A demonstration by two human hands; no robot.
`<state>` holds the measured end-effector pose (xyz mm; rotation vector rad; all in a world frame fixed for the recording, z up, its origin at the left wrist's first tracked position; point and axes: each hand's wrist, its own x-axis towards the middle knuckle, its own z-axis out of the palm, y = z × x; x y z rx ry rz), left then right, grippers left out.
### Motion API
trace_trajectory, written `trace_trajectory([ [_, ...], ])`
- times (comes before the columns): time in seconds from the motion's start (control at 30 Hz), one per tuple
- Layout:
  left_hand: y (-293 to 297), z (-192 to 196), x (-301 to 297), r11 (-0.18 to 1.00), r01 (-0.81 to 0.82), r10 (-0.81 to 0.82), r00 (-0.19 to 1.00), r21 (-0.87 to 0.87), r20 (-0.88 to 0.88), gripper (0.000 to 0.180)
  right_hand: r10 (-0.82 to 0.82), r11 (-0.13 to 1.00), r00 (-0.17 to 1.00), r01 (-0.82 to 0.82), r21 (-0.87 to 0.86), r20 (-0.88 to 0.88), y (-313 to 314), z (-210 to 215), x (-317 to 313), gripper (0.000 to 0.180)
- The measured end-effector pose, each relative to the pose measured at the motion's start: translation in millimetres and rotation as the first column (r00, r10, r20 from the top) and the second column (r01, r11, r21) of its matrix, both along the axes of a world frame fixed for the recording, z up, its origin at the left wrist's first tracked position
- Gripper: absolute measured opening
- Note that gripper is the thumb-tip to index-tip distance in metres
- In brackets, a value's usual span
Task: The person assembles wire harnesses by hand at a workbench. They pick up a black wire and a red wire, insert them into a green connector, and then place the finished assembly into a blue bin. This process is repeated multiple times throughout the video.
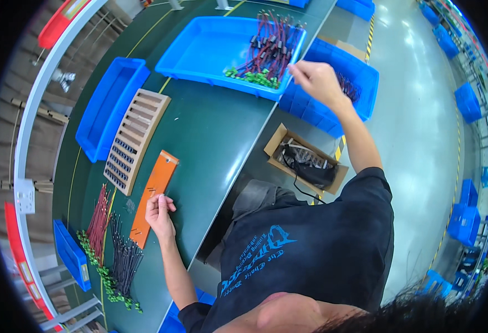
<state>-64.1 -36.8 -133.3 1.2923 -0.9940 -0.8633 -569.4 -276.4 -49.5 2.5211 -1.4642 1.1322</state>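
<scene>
My left hand (160, 215) is over the lower half of a long orange board (154, 186) on the green table, fingers curled in. Whatever may be between its fingertips is too small to make out. Thin dark pins stick up from the board. Farther off, my right hand (317, 82) is raised at the near right corner of a large blue tray (199, 58), its fingers pinched together. I cannot make out anything in that pinch. Dark red and black wires (271, 44) with green connectors lie in the tray's right end.
Left of the board, a slotted wooden rack (138, 133) holds black parts beside a blue bin (108, 111). Red wires (98, 222) and black wires (123, 261) with green ends lie nearby. Off the table's right edge are another blue bin (316, 114) and a cardboard box (279, 139).
</scene>
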Motion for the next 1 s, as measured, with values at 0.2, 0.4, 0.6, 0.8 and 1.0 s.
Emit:
trace_trajectory([
  [0.2, 1.0, -2.5, -3.8, 1.000, 0.007, -0.007, 0.999, 0.011, 0.052, 0.010, 0.144, 0.979, 0.983, -0.124, -0.161, 0.117, 41.9, -47.9, 7.8, 0.022],
  [0.4, 4.4, 6.5, -21.3, 0.993, -0.118, 0.110, 0.974, 0.026, 0.197, 0.009, 0.113, 0.902, 0.804, -0.330, 0.279, 0.583, 93.4, -107.7, 3.4, 0.034],
  [0.6, 128.8, 0.0, -113.2, 0.925, 0.337, -0.056, 0.582, -0.177, 0.812, 0.008, -0.296, 0.035, 0.833, -0.480, 0.877, 0.468, 173.2, -293.2, 55.7, 0.034],
  [0.8, 235.9, -124.5, -56.8, 0.408, -0.776, 0.842, 0.523, 0.481, 0.130, 0.018, -0.431, -0.154, 0.891, -0.228, 0.962, 0.142, 180.3, -392.2, 77.9, 0.030],
  [1.0, 266.9, -246.9, -37.1, 0.292, -0.487, 0.808, 0.586, 0.823, 0.060, 0.018, 0.077, 0.088, 0.987, 0.136, 0.987, -0.143, 134.3, -365.1, 81.7, 0.033],
])
